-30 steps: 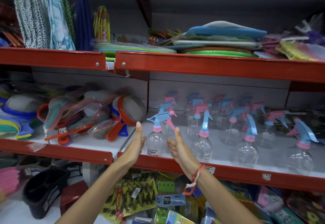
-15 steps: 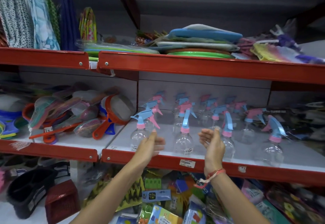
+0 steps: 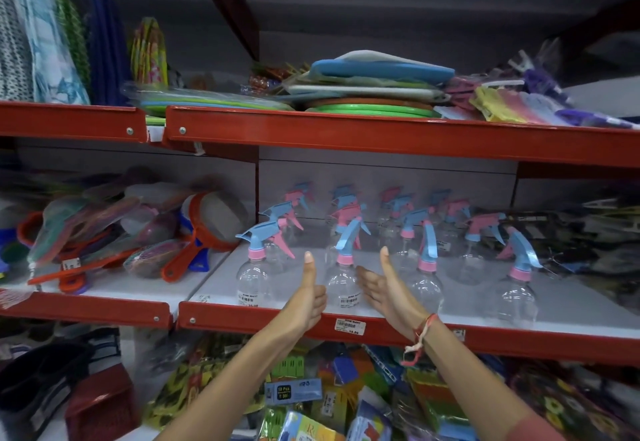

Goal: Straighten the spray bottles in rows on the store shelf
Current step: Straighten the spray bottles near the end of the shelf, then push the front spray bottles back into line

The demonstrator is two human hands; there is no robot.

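Clear spray bottles with blue and pink trigger heads stand in rows on a white shelf with a red front edge (image 3: 485, 340). The front row has a leftmost bottle (image 3: 252, 281), a second bottle (image 3: 343, 288), a third (image 3: 427, 288) and a fourth (image 3: 516, 298). Further rows (image 3: 398, 212) stand behind, their nozzles pointing in different directions. My left hand (image 3: 306, 297), thumb up, is close against the second bottle's left side. My right hand (image 3: 388, 288), fingers spread, is close to its right side. Neither hand clasps the bottle.
Orange-handled sieves (image 3: 194, 233) crowd the shelf to the left. The red shelf above (image 3: 381, 136) carries stacked boards and green plates. Packaged goods (image 3: 301, 395) and a red basket (image 3: 100, 402) lie below. A price label (image 3: 349, 325) sticks to the shelf edge.
Both hands have moved right from the leftmost front bottle to the second one, then drawn closer together around it. The bottles' places look unchanged.
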